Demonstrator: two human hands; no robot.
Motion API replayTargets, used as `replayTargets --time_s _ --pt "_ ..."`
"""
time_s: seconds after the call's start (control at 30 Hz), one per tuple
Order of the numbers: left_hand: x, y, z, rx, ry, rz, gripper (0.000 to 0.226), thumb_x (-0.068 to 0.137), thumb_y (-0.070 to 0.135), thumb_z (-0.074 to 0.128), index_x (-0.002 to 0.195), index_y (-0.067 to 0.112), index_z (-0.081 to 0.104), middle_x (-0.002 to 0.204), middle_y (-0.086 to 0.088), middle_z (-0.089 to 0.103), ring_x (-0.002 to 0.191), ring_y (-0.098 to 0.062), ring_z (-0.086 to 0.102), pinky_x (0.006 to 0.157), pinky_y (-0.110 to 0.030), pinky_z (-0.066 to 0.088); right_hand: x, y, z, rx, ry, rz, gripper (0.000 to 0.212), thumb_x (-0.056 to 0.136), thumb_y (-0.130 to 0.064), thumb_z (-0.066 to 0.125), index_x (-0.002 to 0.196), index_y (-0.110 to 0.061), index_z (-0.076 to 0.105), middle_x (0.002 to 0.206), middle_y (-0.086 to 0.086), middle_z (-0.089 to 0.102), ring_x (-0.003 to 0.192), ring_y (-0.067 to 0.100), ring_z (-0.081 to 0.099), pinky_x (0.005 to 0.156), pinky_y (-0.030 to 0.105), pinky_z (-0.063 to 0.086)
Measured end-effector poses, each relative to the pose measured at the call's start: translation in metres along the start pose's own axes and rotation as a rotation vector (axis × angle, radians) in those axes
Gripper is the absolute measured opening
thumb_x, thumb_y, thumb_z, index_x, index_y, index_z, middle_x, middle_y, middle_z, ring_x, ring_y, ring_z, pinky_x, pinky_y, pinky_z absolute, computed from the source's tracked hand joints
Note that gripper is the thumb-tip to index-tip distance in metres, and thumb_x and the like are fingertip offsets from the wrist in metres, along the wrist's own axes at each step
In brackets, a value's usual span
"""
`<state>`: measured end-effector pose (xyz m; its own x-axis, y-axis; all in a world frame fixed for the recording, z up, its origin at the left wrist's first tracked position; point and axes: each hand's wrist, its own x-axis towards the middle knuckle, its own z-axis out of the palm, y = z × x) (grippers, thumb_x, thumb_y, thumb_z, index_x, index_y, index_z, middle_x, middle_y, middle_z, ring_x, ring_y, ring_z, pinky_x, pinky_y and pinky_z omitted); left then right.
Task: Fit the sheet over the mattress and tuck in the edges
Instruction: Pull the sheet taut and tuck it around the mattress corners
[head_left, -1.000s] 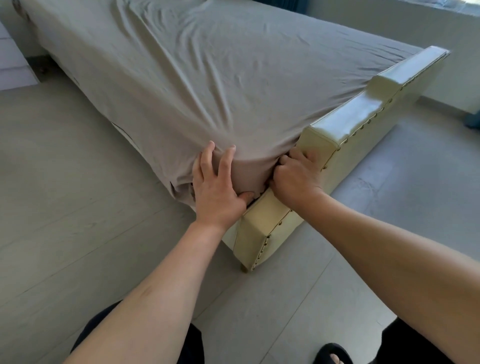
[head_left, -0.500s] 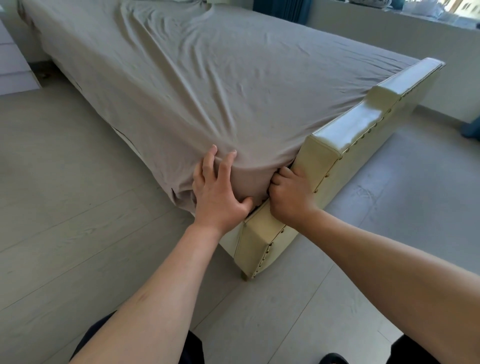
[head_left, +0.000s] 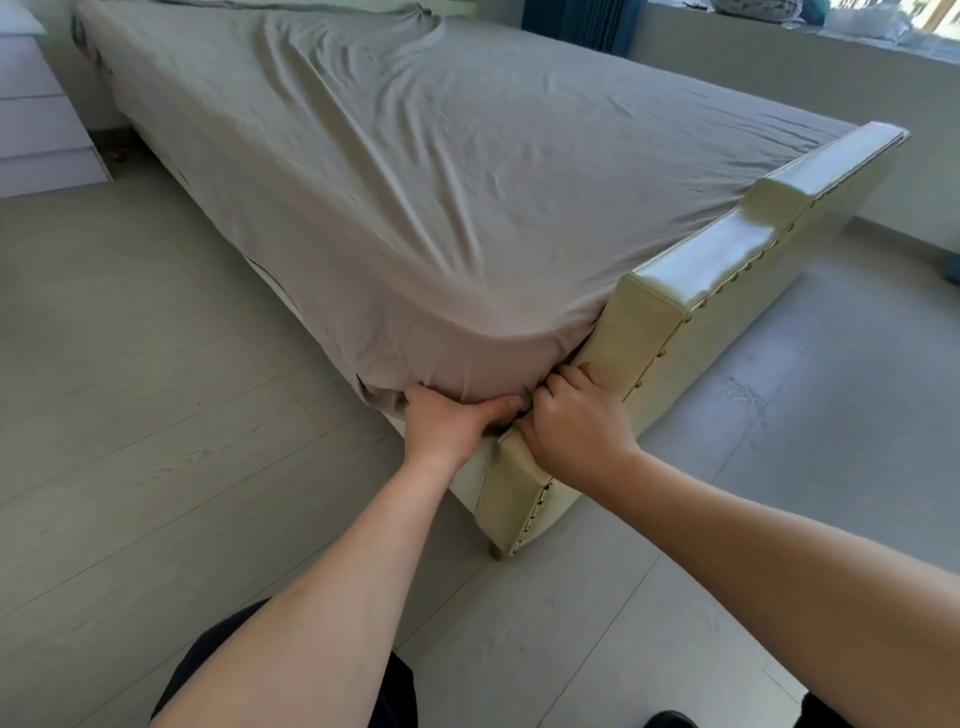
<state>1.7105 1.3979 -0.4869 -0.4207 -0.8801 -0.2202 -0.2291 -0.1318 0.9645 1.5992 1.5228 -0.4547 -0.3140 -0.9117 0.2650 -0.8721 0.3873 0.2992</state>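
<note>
A taupe sheet (head_left: 415, 171) covers the mattress, wrinkled across the top and pulled down over the near corner. My left hand (head_left: 447, 421) is at the bottom of that corner, its fingers pushed under the sheet's lower edge and hidden, its thumb lying along the cloth. My right hand (head_left: 571, 421) is beside it, fingers curled into the gap between the mattress corner and the cream footboard (head_left: 727, 260), bunching sheet there. The two hands nearly touch.
The studded cream footboard runs off to the right. A white drawer unit (head_left: 36, 119) stands at the far left by the bed's head. Pale wood floor (head_left: 156, 415) surrounds the bed. A window ledge (head_left: 779, 36) and a blue curtain (head_left: 576, 21) lie beyond.
My left hand slid down from lying flat on the corner's side to the sheet's bottom edge, fingers going under. My right hand stayed in the footboard gap. The camera pulled back.
</note>
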Motion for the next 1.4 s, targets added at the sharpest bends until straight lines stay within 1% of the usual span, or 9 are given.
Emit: replayTargets --time_s 0.23,0.37,0.47,0.6,0.77,0.87,1.03,1.23,1.4 --pt "0.015 0.002 -0.021 -0.682 -0.109 -0.309 0.013 0.061 0.003 0.048 0.071 0.012 0.050 0.072 -0.007 0.054 0.066 -0.025 0.052 0.073 -0.039 0.050 0.012 -0.009 -0.020 0.105 -0.176 0.031 0.023 0.084 -0.029 0.056 0.064 -0.021 0.065 0.073 0.003 0.069 0.086 0.030 0.060 0.090 0.040 0.044" --pt "0.018 -0.005 -0.024 -0.874 -0.135 -0.296 0.032 0.043 0.010 0.053 0.069 0.018 0.038 0.072 -0.004 0.045 0.068 -0.025 0.046 0.070 -0.037 0.049 0.021 0.004 -0.017 0.031 -0.387 -0.011 0.063 0.097 -0.058 0.027 0.102 -0.019 0.076 0.107 0.003 0.071 0.119 0.029 0.051 0.116 0.044 0.023" --pt "0.028 0.000 -0.028 -0.704 -0.150 -0.272 0.029 0.043 0.008 0.050 0.066 0.019 0.037 0.067 -0.004 0.039 0.064 -0.023 0.043 0.063 -0.036 0.049 0.027 -0.006 -0.025 -0.018 -0.532 -0.018 0.053 0.099 -0.052 0.028 0.107 -0.026 0.072 0.117 0.002 0.066 0.124 0.031 0.044 0.117 0.046 0.020" --pt "0.037 0.007 -0.038 -0.178 -0.095 -0.256 0.011 0.066 0.011 0.054 0.075 0.009 0.059 0.081 -0.011 0.059 0.069 -0.027 0.058 0.066 -0.034 0.056 0.032 -0.022 -0.052 -0.103 -0.671 -0.029 0.024 0.095 -0.026 0.035 0.078 -0.027 0.053 0.111 -0.006 0.062 0.108 0.025 0.050 0.093 0.037 0.040" --pt "0.027 0.015 -0.042 -0.252 -0.061 -0.276 0.013 0.080 0.008 0.049 0.086 0.008 0.061 0.082 -0.014 0.062 0.070 -0.027 0.060 0.061 -0.032 0.052 0.029 -0.062 -0.083 0.019 -0.556 -0.093 0.022 0.093 -0.016 0.043 0.082 -0.021 0.061 0.092 -0.004 0.060 0.080 0.021 0.055 0.066 0.032 0.044" --pt "0.017 0.018 -0.042 -0.472 -0.138 -0.398 0.013 0.085 0.005 0.046 0.080 0.006 0.058 0.074 -0.013 0.062 0.067 -0.029 0.060 0.057 -0.031 0.051 0.025 -0.099 -0.071 0.217 -0.609 -0.196 0.033 0.097 -0.021 0.044 0.120 -0.013 0.066 0.121 0.005 0.062 0.113 0.027 0.060 0.087 0.038 0.049" --pt "0.020 0.011 -0.041 -0.689 -0.113 -0.361 0.018 0.085 0.007 0.042 0.074 0.010 0.055 0.070 -0.009 0.056 0.066 -0.024 0.052 0.066 -0.032 0.045 0.024 -0.113 -0.038 0.306 -0.616 -0.079 0.073 0.094 -0.032 0.050 0.155 -0.003 0.024 0.158 0.017 0.029 0.140 0.031 0.039 0.115 0.039 0.033" --pt "0.032 0.012 -0.034 -0.717 -0.163 -0.283 0.051 0.091 -0.002 0.027 0.046 0.016 0.044 0.045 0.001 0.046 0.045 -0.019 0.049 0.047 -0.019 0.039 0.051 -0.095 -0.072 0.315 -0.532 -0.228 0.031 0.097 -0.023 0.046 0.116 -0.007 0.065 0.121 0.011 0.064 0.112 0.031 0.063 0.078 0.033 0.045" --pt "0.048 0.011 -0.038 -0.422 -0.168 -0.174 0.038 0.108 0.004 0.032 0.074 0.015 0.047 0.043 0.009 0.057 0.052 -0.013 0.059 0.037 -0.016 0.043 0.069 -0.090 -0.100 0.368 -0.261 -0.130 0.014 0.093 -0.020 0.047 0.086 -0.023 0.058 0.098 0.002 0.067 0.090 0.024 0.065 0.067 0.031 0.042"
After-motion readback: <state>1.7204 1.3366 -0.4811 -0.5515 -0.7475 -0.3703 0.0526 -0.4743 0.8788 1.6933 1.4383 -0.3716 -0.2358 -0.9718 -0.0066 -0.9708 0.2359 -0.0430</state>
